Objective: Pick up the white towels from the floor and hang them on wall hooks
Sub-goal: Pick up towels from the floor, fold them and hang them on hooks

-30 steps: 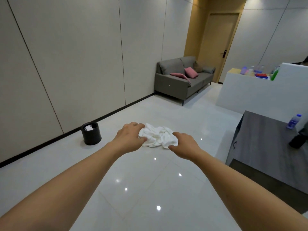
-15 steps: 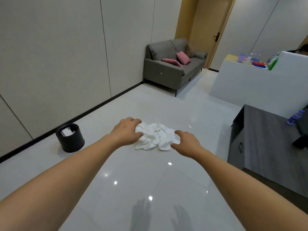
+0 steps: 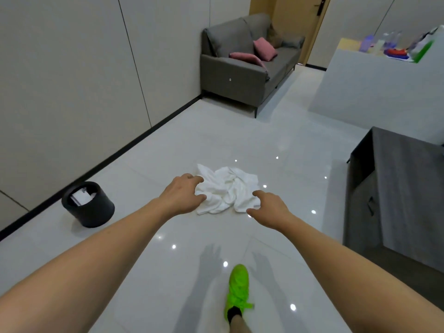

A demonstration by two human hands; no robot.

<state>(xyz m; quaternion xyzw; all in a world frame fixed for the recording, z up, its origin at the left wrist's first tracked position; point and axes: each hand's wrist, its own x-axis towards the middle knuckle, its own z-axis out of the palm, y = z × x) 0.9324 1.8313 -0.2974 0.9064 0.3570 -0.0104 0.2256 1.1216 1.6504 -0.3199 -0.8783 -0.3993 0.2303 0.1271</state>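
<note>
So from the head cam, the white towels (image 3: 227, 189) are lying in one crumpled heap on the glossy floor (image 3: 153, 169), pretty much dead centre and well away from the wall. Both arms are stretched out toward the pile: the left hand (image 3: 181, 195) hovers over its left edge with a loosely spread, clawed grip, holding nothing yet, and the right hand (image 3: 270, 205) sits just off the right edge, fingers also spread and empty (can't tell if any fingertip is actually touching cloth). My guess is they're coming in from both sides so the floppy bundle gets scooped up whole instead of trailing. A green shoe (image 3: 237, 288) is planted mid-step below. A black bin (image 3: 89, 205) stands near the left wall and a grey sofa (image 3: 242, 66) at the back. No wall hooks in sight here.
</note>
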